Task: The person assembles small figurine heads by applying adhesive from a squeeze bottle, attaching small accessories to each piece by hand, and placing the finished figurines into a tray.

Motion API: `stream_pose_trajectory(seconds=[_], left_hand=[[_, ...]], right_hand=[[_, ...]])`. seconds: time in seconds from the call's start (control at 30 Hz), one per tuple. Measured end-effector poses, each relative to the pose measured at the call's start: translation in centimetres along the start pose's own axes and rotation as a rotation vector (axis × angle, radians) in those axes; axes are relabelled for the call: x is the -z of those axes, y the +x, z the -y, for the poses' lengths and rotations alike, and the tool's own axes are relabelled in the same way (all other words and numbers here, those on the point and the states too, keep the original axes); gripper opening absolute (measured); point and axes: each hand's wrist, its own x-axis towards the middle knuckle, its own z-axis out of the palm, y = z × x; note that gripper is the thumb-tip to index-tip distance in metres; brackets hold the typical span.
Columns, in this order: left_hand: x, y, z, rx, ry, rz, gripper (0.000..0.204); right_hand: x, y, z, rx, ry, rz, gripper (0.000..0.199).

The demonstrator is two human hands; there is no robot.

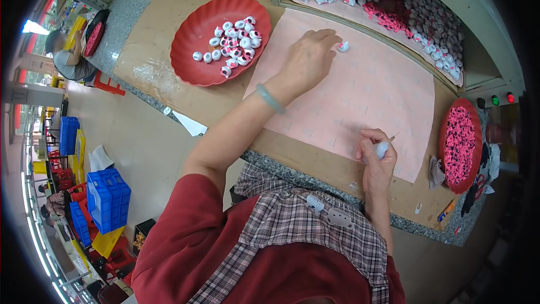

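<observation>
There is one scalloped dish (188,39) at eleven o'clock, with some twenty-odd white beads (245,43); one pink-filled dish (477,155) at three; one lone bead (343,47) at one; one needle-tipped bottle (382,148) at three; one pink sheet (388,90).

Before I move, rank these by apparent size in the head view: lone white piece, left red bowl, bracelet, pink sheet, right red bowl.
1. pink sheet
2. left red bowl
3. right red bowl, though the picture's edge may narrow it
4. bracelet
5. lone white piece
</observation>
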Motion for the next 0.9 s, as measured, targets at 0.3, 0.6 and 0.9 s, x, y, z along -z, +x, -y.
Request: stream_pose_trajectory(seconds=[0.3, 0.6, 0.9], left_hand=[[-4.4, -0.2, 2.7, -0.052, 0.056, 0.097, 0.023], [-1.6, -3.4, -2.7, 0.463, -0.790, 0.216, 0.026], [2.9, -6.6, -7.0, 0.734, -1.417, 0.229, 0.022]], right_hand=[[-1.1, -0.4, -0.2, -0.020, -0.047, 0.043, 0.056], [-0.2, -0.9, -0.4, 0.019, 0.073, -0.100, 0.046], [1.2, -0.2, 0.9, 0.059, 0.019, -0.047, 0.047]])
